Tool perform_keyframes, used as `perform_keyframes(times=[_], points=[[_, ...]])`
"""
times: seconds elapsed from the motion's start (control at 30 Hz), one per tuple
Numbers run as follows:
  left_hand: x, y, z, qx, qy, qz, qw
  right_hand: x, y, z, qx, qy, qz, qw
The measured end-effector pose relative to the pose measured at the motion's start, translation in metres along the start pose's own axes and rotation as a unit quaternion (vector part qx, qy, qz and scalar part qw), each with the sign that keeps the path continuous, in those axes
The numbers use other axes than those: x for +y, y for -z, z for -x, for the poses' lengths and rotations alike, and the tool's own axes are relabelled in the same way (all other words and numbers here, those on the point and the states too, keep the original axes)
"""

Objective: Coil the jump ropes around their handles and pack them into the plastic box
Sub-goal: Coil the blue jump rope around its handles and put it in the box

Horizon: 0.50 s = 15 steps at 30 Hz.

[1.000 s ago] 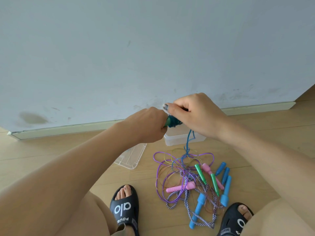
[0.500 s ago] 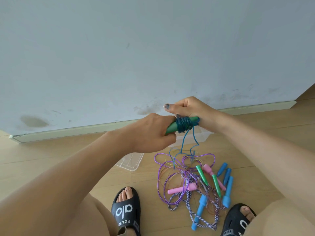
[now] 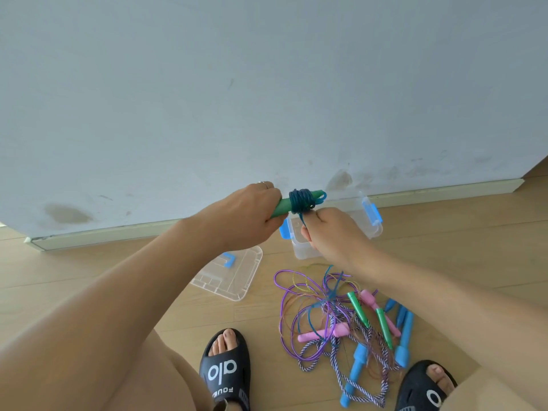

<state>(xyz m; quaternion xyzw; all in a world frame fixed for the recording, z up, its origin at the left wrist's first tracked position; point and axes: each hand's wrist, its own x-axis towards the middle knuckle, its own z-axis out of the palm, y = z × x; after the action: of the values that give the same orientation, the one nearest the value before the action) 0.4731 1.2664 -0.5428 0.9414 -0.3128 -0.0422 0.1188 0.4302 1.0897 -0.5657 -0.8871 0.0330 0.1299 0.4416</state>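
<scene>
- Pale grey wall (image 3: 267, 84) filling the upper half of the view, with a light skirting board meeting a wooden floor (image 3: 444, 238).
- Two bare arms reaching forward from the bottom corners; below them, feet in black slides (image 3: 225, 372).
- Loose pile of jump ropes (image 3: 335, 318) on the floor between the feet: purple, blue and braided cords tangled together, with pink, green and blue handles among them.
- Clear plastic box (image 3: 372, 229) with blue latches on the floor against the skirting board, partly hidden behind the right hand; contents not visible.
- Clear lid (image 3: 237, 277) lying flat on the floor, just left of the box.
- Left hand (image 3: 252, 215) curled tight round the lower end of a green handle (image 3: 281, 207), held above the box and pointing right.
- Right hand (image 3: 329, 232) just under the handle, fingers closed, pinching a blue cord (image 3: 303, 219).
- Bundle of dark blue coils (image 3: 301, 200) wound round the middle of the handle.
- Likely risk: slack in the pinched cord, letting the coils loosen and slide off the free tip.
- Further risk: trailing blue cord snagging in the tangle below and dragging other ropes up.
</scene>
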Motion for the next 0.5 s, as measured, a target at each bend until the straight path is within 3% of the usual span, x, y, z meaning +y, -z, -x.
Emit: perform_keyframes(times=[0.13,0.2,0.37,0.5], points=[[0.001,-0.004,-0.004,-0.022,0.072,0.047,0.996,0.001,0.005,0.008,0.003,0.030,0.030,0.999],[-0.002,-0.003,-0.005,-0.023,0.115,0.061,0.991,0.000,0.003,0.014,0.000,0.073,0.105,0.992],[0.001,-0.008,-0.010,-0.087,0.187,0.107,0.973,-0.004,-0.009,0.026,0.028,0.195,0.295,0.935],[0.011,-0.019,-0.012,-0.096,0.185,0.040,0.977,-0.009,0.005,0.021,0.005,0.246,0.320,0.915]])
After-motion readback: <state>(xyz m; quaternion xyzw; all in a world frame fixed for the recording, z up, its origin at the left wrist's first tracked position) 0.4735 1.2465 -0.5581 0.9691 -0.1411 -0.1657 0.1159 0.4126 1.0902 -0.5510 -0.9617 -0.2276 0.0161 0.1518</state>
